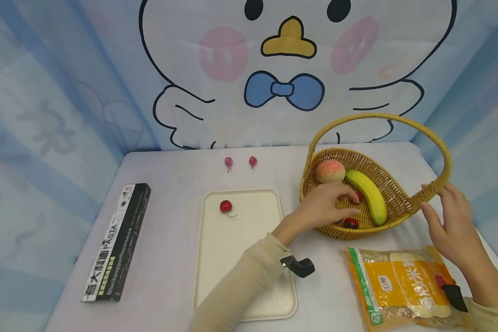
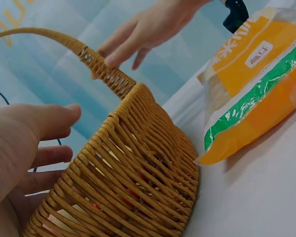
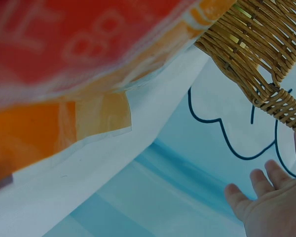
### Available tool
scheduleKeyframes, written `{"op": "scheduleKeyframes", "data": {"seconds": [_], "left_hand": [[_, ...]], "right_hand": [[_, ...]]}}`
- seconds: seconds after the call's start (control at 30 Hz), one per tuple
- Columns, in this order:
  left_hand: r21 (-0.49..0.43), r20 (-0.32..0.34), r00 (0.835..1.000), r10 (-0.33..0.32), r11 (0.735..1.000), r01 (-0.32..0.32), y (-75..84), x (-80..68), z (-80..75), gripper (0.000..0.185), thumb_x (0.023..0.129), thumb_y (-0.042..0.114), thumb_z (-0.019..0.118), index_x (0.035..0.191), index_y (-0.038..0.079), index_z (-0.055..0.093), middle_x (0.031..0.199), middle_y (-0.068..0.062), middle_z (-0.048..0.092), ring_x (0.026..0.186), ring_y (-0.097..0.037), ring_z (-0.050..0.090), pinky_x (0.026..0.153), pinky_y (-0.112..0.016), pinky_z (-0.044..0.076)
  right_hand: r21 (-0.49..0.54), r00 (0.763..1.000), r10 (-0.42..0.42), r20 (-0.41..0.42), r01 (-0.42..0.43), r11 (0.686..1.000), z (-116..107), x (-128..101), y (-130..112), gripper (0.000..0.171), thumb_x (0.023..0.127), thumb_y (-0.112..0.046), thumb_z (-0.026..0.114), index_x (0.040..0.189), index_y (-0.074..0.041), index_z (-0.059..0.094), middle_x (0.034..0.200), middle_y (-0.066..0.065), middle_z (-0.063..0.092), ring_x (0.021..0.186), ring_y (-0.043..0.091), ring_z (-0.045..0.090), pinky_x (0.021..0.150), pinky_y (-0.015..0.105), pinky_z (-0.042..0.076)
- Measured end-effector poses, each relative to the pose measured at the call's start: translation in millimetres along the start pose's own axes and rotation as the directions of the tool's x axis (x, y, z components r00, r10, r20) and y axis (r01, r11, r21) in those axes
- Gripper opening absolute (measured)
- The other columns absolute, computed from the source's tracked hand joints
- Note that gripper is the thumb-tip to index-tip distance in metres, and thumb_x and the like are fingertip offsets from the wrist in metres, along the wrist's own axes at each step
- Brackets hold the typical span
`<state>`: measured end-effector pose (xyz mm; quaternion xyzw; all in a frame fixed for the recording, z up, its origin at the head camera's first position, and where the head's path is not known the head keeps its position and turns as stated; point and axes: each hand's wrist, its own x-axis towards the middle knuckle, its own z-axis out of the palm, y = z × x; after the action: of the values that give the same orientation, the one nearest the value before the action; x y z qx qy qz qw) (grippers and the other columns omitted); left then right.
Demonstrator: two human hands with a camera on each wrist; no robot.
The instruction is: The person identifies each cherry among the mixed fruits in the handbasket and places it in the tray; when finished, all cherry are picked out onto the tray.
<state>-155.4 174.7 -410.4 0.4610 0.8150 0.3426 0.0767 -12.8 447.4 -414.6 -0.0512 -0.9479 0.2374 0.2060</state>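
My left hand (image 1: 336, 203) reaches into the wicker basket (image 1: 344, 233), fingers spread loosely over a red cherry (image 1: 358, 197) and holding nothing that I can see. A darker cherry (image 1: 351, 223) lies just below the thumb. A banana (image 1: 367, 196) and a peach (image 1: 329, 171) also lie inside. My right hand (image 1: 441, 210) is at the basket's right side, straight fingertips touching the foot of the handle (image 1: 429, 191). In the left wrist view the left hand (image 2: 24, 143) is open beside the basket (image 2: 138, 168), and the right hand (image 2: 143, 29) touches the handle (image 2: 106, 71).
A cream tray (image 1: 249, 286) with one cherry (image 1: 226, 206) lies at centre. Two lollipops (image 1: 228, 163) (image 1: 252, 161) lie behind it. A black pasta box (image 1: 118, 240) is on the left, and an orange rice bag (image 1: 402, 286) is in front of the basket. Blue curtain walls enclose the table.
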Motion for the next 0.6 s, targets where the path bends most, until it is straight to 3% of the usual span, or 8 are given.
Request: {"op": "scheduleKeyframes", "data": {"seconds": [0.23,0.4,0.6], "left_hand": [[-0.004,0.087,0.995,-0.053,0.999,0.054,3.7,4.5,-0.8,0.040,0.106,0.058,0.057,0.124,0.026,0.074,0.120,0.014,0.074,0.100,0.002,0.065,0.085,-0.009,0.048],[-0.021,0.170,0.977,-0.132,0.990,0.137,7.7,6.9,-1.6,0.056,0.109,0.066,0.038,0.126,0.027,0.074,0.111,0.014,0.072,0.100,0.000,0.066,0.088,-0.015,0.052],[0.002,0.278,0.941,-0.194,0.980,0.201,11.9,11.4,-1.9,0.070,0.107,0.074,0.024,0.094,0.024,0.070,0.072,0.005,0.059,0.073,-0.009,0.062,0.075,-0.024,0.048]], "right_hand": [[0.003,1.000,-0.001,-0.003,0.001,1.000,0.2,-0.1,0.8,0.049,0.113,-0.012,0.047,0.158,0.003,0.037,0.172,0.031,0.020,0.160,0.057,0.013,0.126,0.080,0.005],[0.001,1.000,0.002,-0.002,-0.002,1.000,0.1,-0.1,1.4,0.049,0.113,-0.013,0.047,0.158,0.002,0.036,0.172,0.031,0.019,0.160,0.057,0.012,0.126,0.080,0.005],[0.003,1.000,0.003,0.000,-0.003,1.000,0.2,-0.3,0.8,0.049,0.113,-0.013,0.047,0.158,0.003,0.036,0.172,0.031,0.019,0.159,0.057,0.012,0.125,0.081,0.005]]}}
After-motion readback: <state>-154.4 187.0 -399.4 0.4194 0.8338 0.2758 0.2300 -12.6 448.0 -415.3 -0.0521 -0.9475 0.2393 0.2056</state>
